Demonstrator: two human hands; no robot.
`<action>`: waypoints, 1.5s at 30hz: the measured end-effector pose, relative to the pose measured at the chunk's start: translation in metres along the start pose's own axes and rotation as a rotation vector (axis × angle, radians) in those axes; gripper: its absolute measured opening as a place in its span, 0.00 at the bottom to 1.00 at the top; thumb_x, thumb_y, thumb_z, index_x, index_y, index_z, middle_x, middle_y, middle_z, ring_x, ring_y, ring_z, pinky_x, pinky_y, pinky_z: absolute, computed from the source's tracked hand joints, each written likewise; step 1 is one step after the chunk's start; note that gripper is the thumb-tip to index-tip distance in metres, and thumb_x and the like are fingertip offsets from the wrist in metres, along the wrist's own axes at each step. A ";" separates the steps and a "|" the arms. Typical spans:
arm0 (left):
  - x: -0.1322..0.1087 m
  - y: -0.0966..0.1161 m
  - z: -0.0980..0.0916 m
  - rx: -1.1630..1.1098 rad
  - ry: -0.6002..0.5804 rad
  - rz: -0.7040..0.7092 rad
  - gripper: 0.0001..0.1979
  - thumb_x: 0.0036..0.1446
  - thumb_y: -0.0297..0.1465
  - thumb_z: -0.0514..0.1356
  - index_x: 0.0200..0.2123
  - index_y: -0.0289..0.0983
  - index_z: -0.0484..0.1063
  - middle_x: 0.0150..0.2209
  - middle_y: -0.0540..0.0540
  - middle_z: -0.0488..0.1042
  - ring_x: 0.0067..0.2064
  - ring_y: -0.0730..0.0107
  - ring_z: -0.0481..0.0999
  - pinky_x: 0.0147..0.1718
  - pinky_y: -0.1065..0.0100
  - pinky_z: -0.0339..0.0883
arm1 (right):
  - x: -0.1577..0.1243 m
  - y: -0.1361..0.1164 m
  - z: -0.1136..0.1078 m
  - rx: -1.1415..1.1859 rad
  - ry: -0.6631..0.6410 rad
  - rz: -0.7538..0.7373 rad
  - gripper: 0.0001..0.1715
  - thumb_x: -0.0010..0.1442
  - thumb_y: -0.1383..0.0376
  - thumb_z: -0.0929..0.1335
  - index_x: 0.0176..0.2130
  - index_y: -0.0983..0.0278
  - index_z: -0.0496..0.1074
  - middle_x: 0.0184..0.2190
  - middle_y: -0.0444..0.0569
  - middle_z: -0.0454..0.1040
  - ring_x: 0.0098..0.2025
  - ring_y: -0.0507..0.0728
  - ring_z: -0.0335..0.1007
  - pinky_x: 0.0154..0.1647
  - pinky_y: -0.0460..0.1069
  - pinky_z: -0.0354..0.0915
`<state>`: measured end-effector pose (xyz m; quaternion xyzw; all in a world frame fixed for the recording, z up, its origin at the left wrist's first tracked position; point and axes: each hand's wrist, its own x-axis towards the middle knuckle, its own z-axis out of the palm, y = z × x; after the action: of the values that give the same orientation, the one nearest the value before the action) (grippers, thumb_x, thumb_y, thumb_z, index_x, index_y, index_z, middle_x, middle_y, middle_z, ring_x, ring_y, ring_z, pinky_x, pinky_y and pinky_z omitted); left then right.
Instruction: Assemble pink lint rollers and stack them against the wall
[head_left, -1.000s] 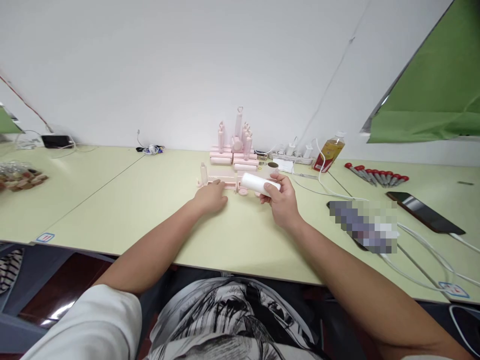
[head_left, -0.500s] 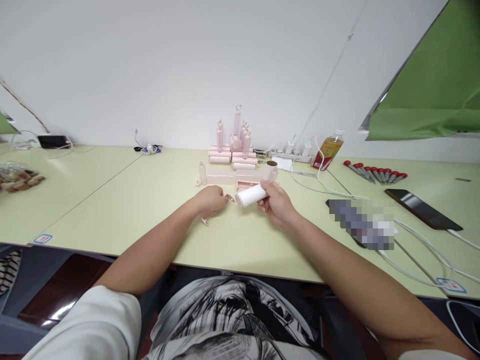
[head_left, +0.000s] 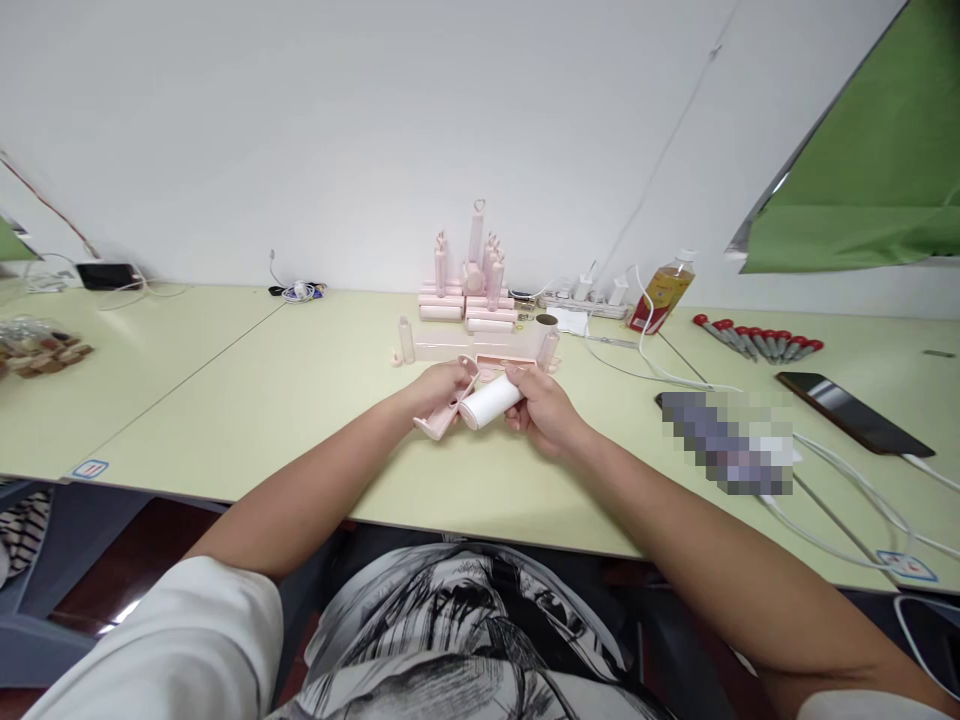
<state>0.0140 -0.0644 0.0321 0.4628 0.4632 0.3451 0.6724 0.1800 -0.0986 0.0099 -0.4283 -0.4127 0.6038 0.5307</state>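
My left hand (head_left: 442,386) is closed around a pink plastic half-shell (head_left: 441,420), its hollow side turned up and to the right. In my right hand (head_left: 546,405) is a white lint roller refill (head_left: 491,402), gripped at its far end, with a pinkish end piece facing the shell. The roll's near end is beside the shell; whether they touch I cannot tell. Just beyond my hands lies another open pink shell (head_left: 506,361), partly hidden by my right hand. Clear pink covers (head_left: 476,343) lie in a row behind it.
Several pink lint rollers (head_left: 442,302) are stacked against the wall, with upright pink handles (head_left: 496,280) among them. To the right are a drink bottle (head_left: 664,292), a power strip (head_left: 585,303), red-capped markers (head_left: 757,340), a phone (head_left: 851,412) and white cables.
My left hand has turned the pink shell so its hollow faces the roll. My right hand has brought the white roll slightly left and down, closer to the shell.
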 end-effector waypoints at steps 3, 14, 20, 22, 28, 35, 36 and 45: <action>0.001 0.000 0.003 -0.128 -0.075 -0.028 0.09 0.47 0.26 0.56 0.36 0.35 0.67 0.21 0.48 0.71 0.20 0.69 0.68 0.20 0.69 0.63 | -0.001 0.001 0.001 -0.003 -0.004 0.010 0.16 0.58 0.54 0.71 0.37 0.62 0.65 0.20 0.39 0.67 0.16 0.47 0.60 0.11 0.42 0.59; 0.006 -0.002 -0.001 -0.182 0.069 0.117 0.20 0.43 0.27 0.59 0.43 0.41 0.64 0.27 0.54 0.66 0.19 0.75 0.65 0.19 0.72 0.61 | 0.000 0.005 0.000 -0.015 -0.018 0.005 0.23 0.52 0.51 0.75 0.38 0.61 0.65 0.20 0.38 0.67 0.17 0.48 0.61 0.12 0.42 0.62; 0.006 -0.004 0.005 -0.220 0.040 0.060 0.12 0.49 0.34 0.61 0.38 0.39 0.66 0.26 0.53 0.65 0.20 0.77 0.64 0.20 0.70 0.63 | 0.003 0.009 -0.001 -0.088 -0.037 -0.082 0.26 0.49 0.49 0.75 0.40 0.62 0.69 0.21 0.38 0.67 0.17 0.47 0.61 0.14 0.42 0.62; 0.005 -0.006 0.009 -0.226 0.042 0.039 0.09 0.50 0.34 0.61 0.34 0.38 0.65 0.25 0.52 0.64 0.20 0.74 0.65 0.20 0.68 0.65 | 0.002 0.009 -0.001 -0.134 -0.049 -0.128 0.26 0.49 0.50 0.75 0.42 0.62 0.70 0.22 0.39 0.69 0.18 0.48 0.61 0.15 0.43 0.62; 0.006 -0.012 0.012 -0.210 0.052 0.102 0.09 0.59 0.35 0.59 0.33 0.37 0.64 0.23 0.54 0.63 0.20 0.76 0.64 0.19 0.71 0.63 | -0.003 0.007 0.002 -0.297 -0.066 -0.194 0.27 0.51 0.57 0.74 0.49 0.59 0.69 0.31 0.42 0.73 0.28 0.51 0.68 0.21 0.44 0.65; 0.007 -0.017 0.018 -0.250 0.029 0.195 0.10 0.62 0.37 0.58 0.34 0.38 0.62 0.25 0.54 0.63 0.20 0.79 0.63 0.19 0.74 0.60 | -0.005 0.009 0.008 -0.211 -0.084 -0.122 0.29 0.51 0.60 0.73 0.51 0.57 0.62 0.41 0.45 0.75 0.40 0.56 0.74 0.36 0.51 0.74; 0.007 -0.018 0.019 -0.251 0.048 0.213 0.10 0.62 0.37 0.58 0.35 0.37 0.62 0.25 0.54 0.63 0.20 0.79 0.63 0.20 0.74 0.61 | -0.006 0.010 0.008 -0.208 -0.078 -0.131 0.35 0.50 0.62 0.74 0.54 0.57 0.60 0.43 0.46 0.75 0.42 0.56 0.74 0.37 0.51 0.74; 0.003 -0.013 0.006 0.249 -0.021 0.488 0.13 0.59 0.37 0.59 0.44 0.36 0.69 0.34 0.48 0.73 0.33 0.72 0.70 0.34 0.72 0.66 | -0.013 0.009 0.007 -0.376 -0.071 -0.099 0.63 0.45 0.67 0.72 0.69 0.45 0.40 0.48 0.50 0.71 0.27 0.54 0.72 0.14 0.46 0.68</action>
<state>0.0208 -0.0675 0.0192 0.6433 0.3698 0.4325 0.5122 0.1715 -0.1129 0.0045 -0.4774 -0.5571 0.5041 0.4556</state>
